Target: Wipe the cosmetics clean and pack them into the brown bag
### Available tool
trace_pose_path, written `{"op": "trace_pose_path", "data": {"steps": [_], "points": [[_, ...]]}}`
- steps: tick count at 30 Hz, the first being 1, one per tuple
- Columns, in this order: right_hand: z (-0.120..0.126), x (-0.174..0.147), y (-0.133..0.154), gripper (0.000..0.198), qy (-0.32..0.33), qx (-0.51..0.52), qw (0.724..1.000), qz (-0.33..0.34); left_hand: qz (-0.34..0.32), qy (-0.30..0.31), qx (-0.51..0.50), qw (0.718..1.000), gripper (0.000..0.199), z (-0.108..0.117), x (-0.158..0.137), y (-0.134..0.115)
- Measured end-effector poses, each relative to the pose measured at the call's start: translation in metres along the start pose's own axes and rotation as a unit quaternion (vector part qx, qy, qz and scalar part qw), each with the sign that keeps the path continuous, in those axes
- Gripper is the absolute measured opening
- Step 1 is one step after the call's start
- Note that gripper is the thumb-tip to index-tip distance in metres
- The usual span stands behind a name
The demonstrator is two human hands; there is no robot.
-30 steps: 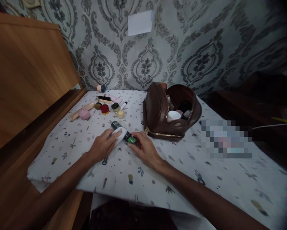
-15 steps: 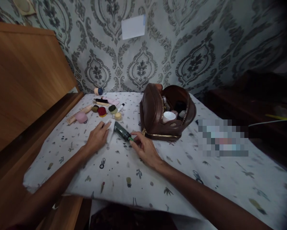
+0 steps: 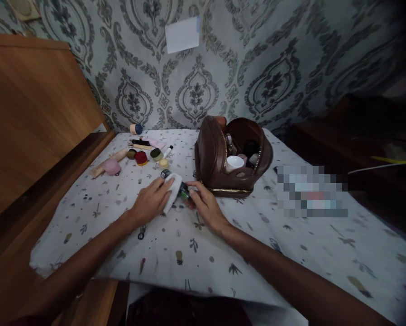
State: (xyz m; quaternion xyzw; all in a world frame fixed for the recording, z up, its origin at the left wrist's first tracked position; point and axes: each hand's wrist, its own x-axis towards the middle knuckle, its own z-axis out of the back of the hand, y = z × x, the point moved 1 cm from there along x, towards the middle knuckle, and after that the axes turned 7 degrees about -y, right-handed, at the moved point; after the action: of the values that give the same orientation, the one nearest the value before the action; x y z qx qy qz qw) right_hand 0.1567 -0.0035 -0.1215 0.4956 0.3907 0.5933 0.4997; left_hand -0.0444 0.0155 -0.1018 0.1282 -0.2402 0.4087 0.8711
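A small dark green bottle [image 3: 183, 190] is held between my two hands, low over the patterned cloth. My left hand [image 3: 150, 200] is closed on a folded white cloth [image 3: 172, 194], which wraps around the bottle's middle. The bottle's far end shows beyond the cloth. With thumb and fingers, my right hand [image 3: 208, 209] grips the nearer, right end of the bottle. Just behind the right hand stands a brown zippered bag [image 3: 209, 158], its top open, with a white round container [image 3: 234, 163] and darker items inside.
At the back left lie a pink rounded item [image 3: 112, 167], a red jar [image 3: 141, 158], a green-lidded jar [image 3: 156, 154], a small yellow jar [image 3: 164, 163], tubes and brushes. A wooden panel [image 3: 36, 99] borders the left. A blurred-out flat item [image 3: 313, 192] lies at right.
My left hand has slid the white cloth along the bottle toward my right hand, from the far end to its middle. The view has shifted slightly.
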Motion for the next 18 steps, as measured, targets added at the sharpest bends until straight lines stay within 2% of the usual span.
{"op": "trace_pose_path", "data": {"steps": [5,7,10,13,18], "points": [[-0.003,0.000,-0.005,0.049,0.014,0.062,0.998,-0.020,0.098,0.031,-0.051,0.993,0.039,-0.009,0.016,0.025],[-0.004,0.000,-0.008,0.050,0.000,0.063,0.998,-0.019,0.144,0.029,-0.111,0.983,0.036,-0.012,0.021,0.029],[-0.003,0.001,-0.009,0.045,-0.024,0.074,0.997,-0.015,0.217,0.018,-0.218,0.951,0.028,-0.016,0.026,0.034],[0.003,0.001,-0.005,0.043,-0.044,0.101,0.994,-0.023,0.255,0.017,-0.278,0.926,0.025,-0.019,0.030,0.038],[0.009,-0.002,0.006,0.046,-0.029,0.134,0.989,-0.058,0.350,0.027,-0.389,0.852,0.048,-0.020,0.026,0.035]]}}
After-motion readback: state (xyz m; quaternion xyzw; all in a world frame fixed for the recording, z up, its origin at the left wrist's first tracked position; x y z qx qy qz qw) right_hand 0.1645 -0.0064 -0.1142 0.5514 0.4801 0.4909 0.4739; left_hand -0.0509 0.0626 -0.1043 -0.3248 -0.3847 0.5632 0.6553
